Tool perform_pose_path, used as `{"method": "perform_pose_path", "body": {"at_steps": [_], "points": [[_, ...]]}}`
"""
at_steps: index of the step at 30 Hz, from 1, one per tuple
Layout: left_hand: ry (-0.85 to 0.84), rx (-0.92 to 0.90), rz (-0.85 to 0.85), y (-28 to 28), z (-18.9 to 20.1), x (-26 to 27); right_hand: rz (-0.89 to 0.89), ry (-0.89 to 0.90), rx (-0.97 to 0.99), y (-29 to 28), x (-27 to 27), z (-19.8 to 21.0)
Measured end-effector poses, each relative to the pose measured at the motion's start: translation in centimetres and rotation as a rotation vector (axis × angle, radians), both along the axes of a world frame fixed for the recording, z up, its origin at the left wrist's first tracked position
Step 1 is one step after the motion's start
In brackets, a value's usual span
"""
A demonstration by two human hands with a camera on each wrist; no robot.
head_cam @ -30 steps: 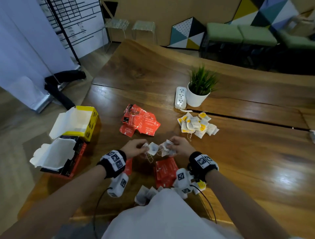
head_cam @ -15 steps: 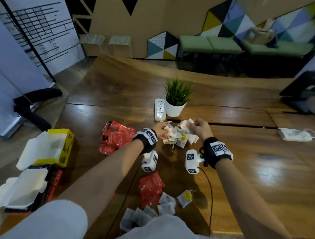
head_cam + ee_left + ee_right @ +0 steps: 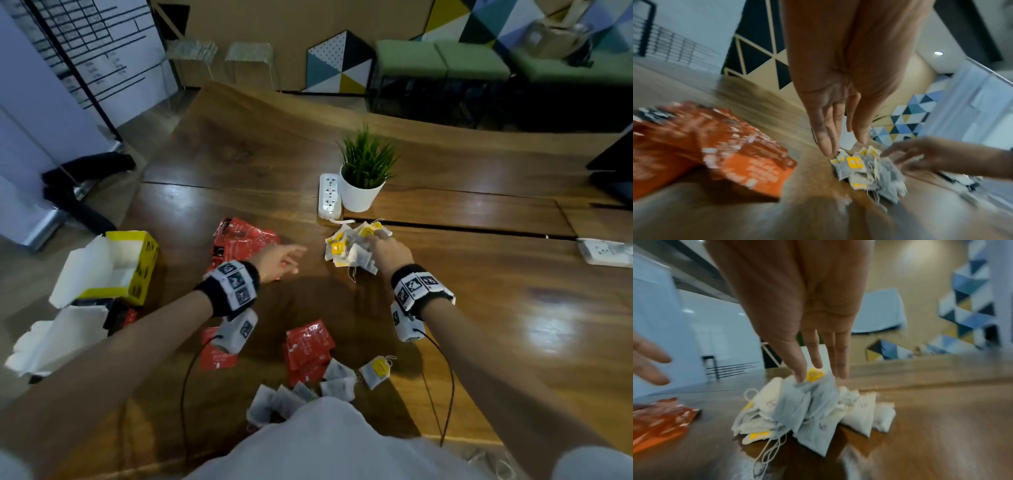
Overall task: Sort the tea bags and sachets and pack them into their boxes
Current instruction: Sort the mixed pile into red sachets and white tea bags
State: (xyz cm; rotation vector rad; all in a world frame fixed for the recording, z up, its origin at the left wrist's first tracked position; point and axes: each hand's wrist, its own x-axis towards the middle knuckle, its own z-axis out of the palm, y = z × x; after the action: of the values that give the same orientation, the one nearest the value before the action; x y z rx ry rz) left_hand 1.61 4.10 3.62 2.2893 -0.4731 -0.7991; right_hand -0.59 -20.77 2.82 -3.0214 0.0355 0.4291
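A: What was the setting?

B: A long dark wooden table in a lounge with green benches and geometric wall panels at twelve o'clock. A potted plant stood at about one o'clock from table centre, with a white power strip touching its left side.

A: And the sorted piles?

B: The tea bag pile, white bags with yellow tags, lay just in front of the power strip. The red sachet pile sat at its nine o'clock, well apart.

A: The hands?

B: The right hand lay over the tea bag pile, fingers straight and slightly spread. In the right wrist view its thumb touched a yellow tag on top of the heap; I could not tell whether it pinched anything. The left hand hovered between the two piles, fingers extended and close together, holding nothing.

A: What remained unsorted?

B: Near the person, at six o'clock, loose red sachets and several loose tea bags lay mixed together, one tea bag with a yellow tag just to their right. Another red sachet lay partly under the left wrist camera.

A: The boxes?

B: At nine o'clock by the table edge: an open yellow box with a white liner, and nearer the person an open red-and-black box, touching or almost touching it.
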Motion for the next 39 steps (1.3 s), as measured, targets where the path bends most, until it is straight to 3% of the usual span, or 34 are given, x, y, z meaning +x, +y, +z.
{"method": "perform_pose_path", "body": {"at_steps": [2, 5, 11, 15, 17, 22, 29, 33, 39], "points": [[0.019, 0.058, -0.080, 3.1, -0.4, -2.7, 0.116, -0.072, -0.062, 0.7, -2.2, 0.9], [0.045, 0.262, -0.221, 5.9, -1.8, -6.2, 0.277, 0.081, -0.011, 2.1, -7.0, 0.8], [-0.141, 0.466, -0.375, 7.3, -3.9, -13.3, 0.160, 0.453, -0.056, 2.5, -15.8, -3.5], [-0.364, 0.377, -0.668, 6.6, -5.9, -17.2, 0.159, 0.375, -0.010, 3.4, -17.5, -4.6], [-0.375, 0.408, -0.789, 6.0, -6.6, -17.3, 0.153, 0.326, 0.036, 4.4, -17.8, -4.8], [-0.387, 0.380, -0.823, 4.5, -6.5, -16.5, 0.207, 0.214, 0.095, 6.5, -17.7, -5.5], [-0.389, 0.190, -0.733, 5.0, -7.1, -17.0, 0.170, 0.290, 0.188, 5.4, -17.0, -5.4], [-0.382, 0.237, -0.789, 4.0, -7.4, -17.3, 0.151, 0.258, 0.283, 4.2, -16.4, -5.2], [-0.299, 0.308, -0.879, 3.0, -6.6, -17.3, -0.158, 0.182, 0.605, 1.3, -14.8, -3.6]]}}
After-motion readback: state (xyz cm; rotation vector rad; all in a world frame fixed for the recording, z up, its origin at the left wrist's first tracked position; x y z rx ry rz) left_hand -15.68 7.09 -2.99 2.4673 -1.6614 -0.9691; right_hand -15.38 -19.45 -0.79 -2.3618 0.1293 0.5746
